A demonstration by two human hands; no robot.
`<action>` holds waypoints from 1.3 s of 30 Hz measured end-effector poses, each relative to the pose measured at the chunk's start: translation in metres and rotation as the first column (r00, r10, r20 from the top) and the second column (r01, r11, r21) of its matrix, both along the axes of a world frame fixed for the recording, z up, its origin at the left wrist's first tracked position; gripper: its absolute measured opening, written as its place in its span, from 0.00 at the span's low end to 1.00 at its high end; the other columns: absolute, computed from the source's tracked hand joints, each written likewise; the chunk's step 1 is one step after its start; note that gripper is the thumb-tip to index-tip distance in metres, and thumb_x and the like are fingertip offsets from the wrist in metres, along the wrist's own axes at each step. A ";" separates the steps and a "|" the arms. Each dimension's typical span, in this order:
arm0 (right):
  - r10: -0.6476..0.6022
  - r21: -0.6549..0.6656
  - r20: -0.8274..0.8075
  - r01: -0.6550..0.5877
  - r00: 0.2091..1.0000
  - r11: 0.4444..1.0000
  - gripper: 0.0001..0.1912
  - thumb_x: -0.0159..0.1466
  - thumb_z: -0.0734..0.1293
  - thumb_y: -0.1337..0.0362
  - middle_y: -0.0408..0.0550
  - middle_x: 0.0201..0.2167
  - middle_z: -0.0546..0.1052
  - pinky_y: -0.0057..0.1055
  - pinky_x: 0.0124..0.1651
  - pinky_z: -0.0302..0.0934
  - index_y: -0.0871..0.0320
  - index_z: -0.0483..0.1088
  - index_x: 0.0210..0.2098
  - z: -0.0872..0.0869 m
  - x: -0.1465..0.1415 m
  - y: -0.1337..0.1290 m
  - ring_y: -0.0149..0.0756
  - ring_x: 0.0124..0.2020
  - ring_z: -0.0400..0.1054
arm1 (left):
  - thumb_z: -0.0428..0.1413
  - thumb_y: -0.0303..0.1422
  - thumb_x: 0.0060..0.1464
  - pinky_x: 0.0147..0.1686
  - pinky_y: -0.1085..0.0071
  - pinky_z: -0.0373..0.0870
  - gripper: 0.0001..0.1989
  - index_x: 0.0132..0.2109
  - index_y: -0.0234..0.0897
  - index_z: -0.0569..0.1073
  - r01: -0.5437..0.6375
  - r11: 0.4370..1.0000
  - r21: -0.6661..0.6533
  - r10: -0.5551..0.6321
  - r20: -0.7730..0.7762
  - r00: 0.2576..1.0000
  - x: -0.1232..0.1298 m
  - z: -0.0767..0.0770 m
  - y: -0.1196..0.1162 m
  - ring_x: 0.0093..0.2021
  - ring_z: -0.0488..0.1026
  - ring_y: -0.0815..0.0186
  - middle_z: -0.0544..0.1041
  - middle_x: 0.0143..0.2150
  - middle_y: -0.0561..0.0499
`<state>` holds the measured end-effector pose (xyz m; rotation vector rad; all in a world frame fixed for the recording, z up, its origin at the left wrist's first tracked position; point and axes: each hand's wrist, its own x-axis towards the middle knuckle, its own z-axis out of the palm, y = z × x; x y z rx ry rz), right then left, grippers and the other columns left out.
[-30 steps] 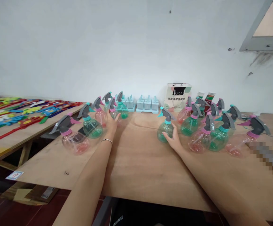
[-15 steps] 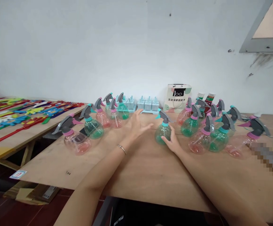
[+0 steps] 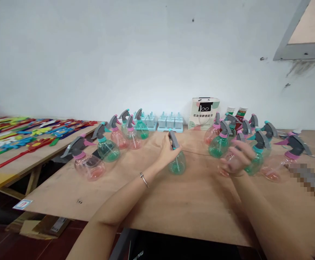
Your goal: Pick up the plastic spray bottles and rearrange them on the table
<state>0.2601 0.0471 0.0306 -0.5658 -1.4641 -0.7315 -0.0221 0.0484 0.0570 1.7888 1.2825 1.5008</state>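
Near the middle of the wooden table (image 3: 157,202), my left hand (image 3: 168,150) is closed round the neck of a green spray bottle (image 3: 177,165) with a grey trigger head. The bottle stands upright. My right hand (image 3: 240,159), smeared by motion, is at a pink spray bottle (image 3: 231,162) in the right group and partly covers it. Whether its fingers grip that bottle is hard to tell. A green bottle (image 3: 219,146) stands just left of this hand, and another green bottle (image 3: 255,160) is just right of it.
Several pink and green spray bottles (image 3: 107,150) stand at the left. Light blue popsicle moulds (image 3: 170,122) and a paper bag (image 3: 204,113) are by the wall. Colourful felt pieces (image 3: 35,144) lie on the left table. The near table edge has a number card (image 3: 22,204).
The middle green bottle has shifted left and turned; my left hand has closed on its neck. My right hand has let go of it and moved right to the pink bottle.
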 end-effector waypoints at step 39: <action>0.070 -0.735 -0.483 -0.448 0.873 0.509 0.42 0.54 0.73 0.43 0.61 0.57 0.70 0.55 0.64 0.59 0.56 0.58 0.60 -0.059 -0.081 -0.004 0.53 0.58 0.67 | 0.59 0.45 0.53 0.46 0.70 0.68 0.15 0.30 0.37 0.76 0.506 0.858 -0.090 -0.443 0.370 0.817 -0.012 0.055 -0.027 0.40 0.76 0.65 0.79 0.35 0.49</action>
